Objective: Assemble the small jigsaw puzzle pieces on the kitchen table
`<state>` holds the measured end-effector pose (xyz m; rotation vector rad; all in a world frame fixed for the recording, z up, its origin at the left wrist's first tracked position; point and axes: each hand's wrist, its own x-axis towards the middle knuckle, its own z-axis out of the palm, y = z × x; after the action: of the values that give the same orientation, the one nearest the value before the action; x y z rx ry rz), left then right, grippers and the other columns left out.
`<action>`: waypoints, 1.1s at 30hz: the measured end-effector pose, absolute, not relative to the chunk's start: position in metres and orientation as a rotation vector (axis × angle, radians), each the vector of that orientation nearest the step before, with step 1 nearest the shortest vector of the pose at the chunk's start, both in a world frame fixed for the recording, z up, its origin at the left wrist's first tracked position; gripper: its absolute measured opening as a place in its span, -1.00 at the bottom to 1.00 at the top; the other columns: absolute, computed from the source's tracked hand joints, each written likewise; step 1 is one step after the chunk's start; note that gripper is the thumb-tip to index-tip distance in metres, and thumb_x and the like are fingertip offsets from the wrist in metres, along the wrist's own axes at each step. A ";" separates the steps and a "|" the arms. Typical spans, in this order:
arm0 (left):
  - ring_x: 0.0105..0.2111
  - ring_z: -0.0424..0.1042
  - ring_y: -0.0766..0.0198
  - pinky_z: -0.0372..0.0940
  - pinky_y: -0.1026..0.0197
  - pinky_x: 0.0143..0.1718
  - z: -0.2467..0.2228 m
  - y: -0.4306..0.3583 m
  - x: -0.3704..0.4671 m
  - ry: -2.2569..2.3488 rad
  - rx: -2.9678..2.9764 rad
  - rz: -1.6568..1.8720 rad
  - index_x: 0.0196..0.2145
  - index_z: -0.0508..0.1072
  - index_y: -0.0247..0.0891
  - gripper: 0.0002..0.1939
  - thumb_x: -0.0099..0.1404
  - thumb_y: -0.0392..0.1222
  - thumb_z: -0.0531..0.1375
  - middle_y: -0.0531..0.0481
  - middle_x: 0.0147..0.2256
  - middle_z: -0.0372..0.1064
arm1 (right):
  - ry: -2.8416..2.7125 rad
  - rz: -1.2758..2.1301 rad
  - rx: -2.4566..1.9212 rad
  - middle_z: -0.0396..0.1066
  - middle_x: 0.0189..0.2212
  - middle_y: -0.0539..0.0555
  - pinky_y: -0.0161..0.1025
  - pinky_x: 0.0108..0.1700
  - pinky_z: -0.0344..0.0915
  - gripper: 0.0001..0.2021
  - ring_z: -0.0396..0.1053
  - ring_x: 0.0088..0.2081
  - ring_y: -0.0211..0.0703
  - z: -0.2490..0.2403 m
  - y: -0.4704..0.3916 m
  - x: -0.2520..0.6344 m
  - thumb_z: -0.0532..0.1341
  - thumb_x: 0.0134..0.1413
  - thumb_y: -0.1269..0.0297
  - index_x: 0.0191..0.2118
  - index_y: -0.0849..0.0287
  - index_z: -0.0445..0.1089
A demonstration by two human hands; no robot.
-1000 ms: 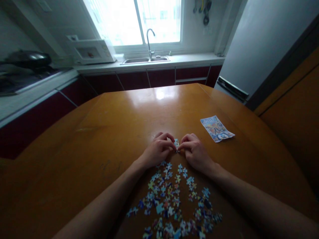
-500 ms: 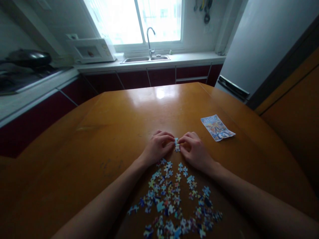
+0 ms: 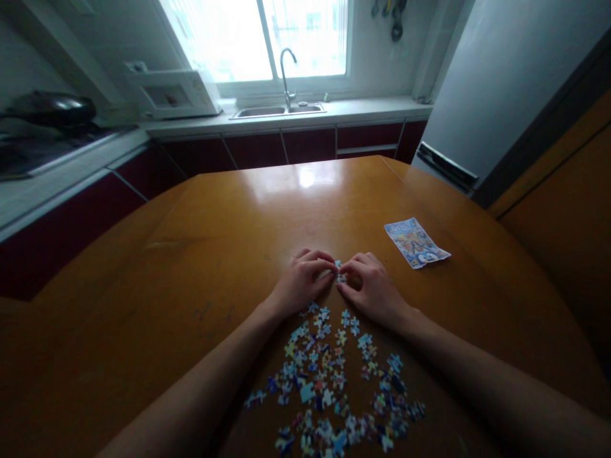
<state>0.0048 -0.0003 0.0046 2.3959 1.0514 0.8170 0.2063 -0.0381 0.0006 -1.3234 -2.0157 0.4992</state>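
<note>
Several joined light-blue and white puzzle pieces point(image 3: 340, 278) lie on the wooden table between my two hands. My left hand point(image 3: 305, 280) pinches them from the left side, its fingertips curled against the edge. From the right, my right hand point(image 3: 370, 283) holds the same pieces with thumb and fingers, covering part of them. Many loose puzzle pieces point(image 3: 327, 362) in blue, white, yellow and dark colours are spread on the table nearer to me, between my forearms.
A colourful printed sheet point(image 3: 414, 243) lies on the table point(image 3: 229, 222) to the right of my hands. Beyond the table are a counter with a sink point(image 3: 279, 111), a microwave point(image 3: 172, 95), and a pan point(image 3: 55, 109) on the left. A refrigerator point(image 3: 496, 83) stands at the right.
My right hand has moved slightly left, closer to my left hand, and its fingertips now cover more of the joined pieces.
</note>
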 end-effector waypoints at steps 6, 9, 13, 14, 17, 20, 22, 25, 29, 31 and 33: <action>-0.07 0.31 0.14 0.29 -0.02 0.03 0.005 -0.001 0.005 1.061 2.433 0.785 -0.16 0.58 -0.07 -0.81 0.38 -0.22 0.16 0.02 -0.09 0.50 | -2.020 0.492 -1.339 0.40 -0.27 0.09 -0.06 -0.06 0.25 -0.89 0.28 -0.14 -0.01 0.002 -0.039 0.206 0.32 0.08 0.32 -0.22 0.11 0.47; -0.08 0.31 0.14 0.29 -0.01 0.03 0.006 -0.002 0.005 1.038 2.452 0.762 -0.13 0.57 -0.07 -0.79 0.39 -0.22 0.14 0.01 -0.08 0.50 | -2.032 0.483 -1.343 0.39 -0.26 0.09 -0.07 -0.06 0.24 -0.92 0.27 -0.14 -0.02 0.003 -0.039 0.205 0.31 0.09 0.33 -0.25 0.11 0.46; -0.07 0.30 0.13 0.28 -0.05 0.05 0.008 -0.002 0.004 1.018 2.480 0.736 -0.11 0.57 -0.05 -0.77 0.40 -0.24 0.13 0.00 -0.05 0.48 | -2.029 0.479 -1.354 0.39 -0.28 0.08 -0.09 -0.08 0.24 -0.93 0.27 -0.16 -0.03 0.003 -0.039 0.205 0.32 0.08 0.31 -0.30 0.11 0.42; -0.07 0.30 0.13 0.28 -0.05 0.05 0.008 -0.002 0.004 1.018 2.483 0.733 -0.11 0.56 -0.04 -0.77 0.40 -0.24 0.13 0.00 -0.05 0.47 | -2.027 0.480 -1.359 0.39 -0.29 0.08 -0.09 -0.09 0.24 -0.92 0.27 -0.17 -0.03 0.003 -0.039 0.205 0.32 0.08 0.31 -0.31 0.12 0.40; -0.06 0.30 0.12 0.28 -0.04 0.05 0.007 -0.002 0.004 1.024 2.486 0.726 -0.12 0.55 -0.05 -0.78 0.39 -0.24 0.14 0.01 -0.05 0.46 | -2.029 0.482 -1.363 0.39 -0.28 0.08 -0.09 -0.09 0.23 -0.91 0.27 -0.16 -0.03 0.003 -0.038 0.205 0.32 0.08 0.31 -0.31 0.12 0.39; -0.04 0.29 0.12 0.27 -0.03 0.06 0.006 -0.003 0.004 1.035 2.503 0.695 -0.10 0.53 -0.05 -0.79 0.39 -0.24 0.14 0.02 -0.03 0.44 | -2.037 0.486 -1.361 0.40 -0.28 0.08 -0.09 -0.08 0.23 -0.92 0.27 -0.15 -0.03 0.004 -0.038 0.206 0.31 0.08 0.31 -0.29 0.12 0.41; -0.02 0.28 0.12 0.27 -0.03 0.07 0.006 -0.003 0.004 1.043 2.519 0.668 -0.09 0.51 -0.06 -0.80 0.39 -0.23 0.13 0.01 -0.01 0.42 | -2.035 0.487 -1.363 0.40 -0.28 0.08 -0.09 -0.08 0.23 -0.91 0.27 -0.16 -0.03 0.003 -0.038 0.206 0.32 0.08 0.31 -0.28 0.11 0.42; -0.01 0.28 0.12 0.27 -0.02 0.07 0.005 -0.004 0.004 1.047 2.532 0.659 -0.09 0.50 -0.06 -0.80 0.38 -0.23 0.13 0.01 -0.01 0.41 | -2.024 0.492 -1.355 0.40 -0.29 0.08 -0.09 -0.09 0.23 -0.91 0.28 -0.17 -0.03 0.002 -0.038 0.206 0.33 0.06 0.30 -0.28 0.11 0.43; -0.02 0.28 0.12 0.27 -0.02 0.06 0.005 -0.004 0.005 1.053 2.533 0.666 -0.09 0.49 -0.06 -0.79 0.38 -0.25 0.12 0.01 0.00 0.40 | -1.971 0.540 -1.287 0.41 -0.31 0.06 -0.12 -0.11 0.24 -0.92 0.29 -0.18 -0.06 0.002 -0.037 0.206 0.32 0.03 0.35 -0.30 0.11 0.44; -0.03 0.28 0.12 0.27 -0.02 0.06 0.006 -0.004 0.005 1.050 2.538 0.661 -0.08 0.49 -0.06 -0.78 0.38 -0.25 0.12 0.01 0.00 0.40 | -1.879 0.572 -1.275 0.41 -0.34 0.05 -0.14 -0.15 0.25 -0.94 0.31 -0.21 -0.08 0.003 -0.035 0.207 0.27 0.04 0.41 -0.33 0.12 0.43; -0.03 0.29 0.12 0.28 -0.01 0.05 0.007 -0.004 0.005 1.045 2.537 0.652 -0.08 0.49 -0.06 -0.78 0.39 -0.25 0.11 0.02 0.00 0.41 | -1.761 0.592 -1.299 0.41 -0.38 0.05 -0.16 -0.19 0.26 -0.88 0.32 -0.25 -0.10 0.002 -0.033 0.209 0.20 0.03 0.50 -0.38 0.13 0.42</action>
<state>0.0052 -0.0037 0.0070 2.5372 1.0455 0.6519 0.2091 -0.0325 0.0019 -1.2986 -1.7609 0.5921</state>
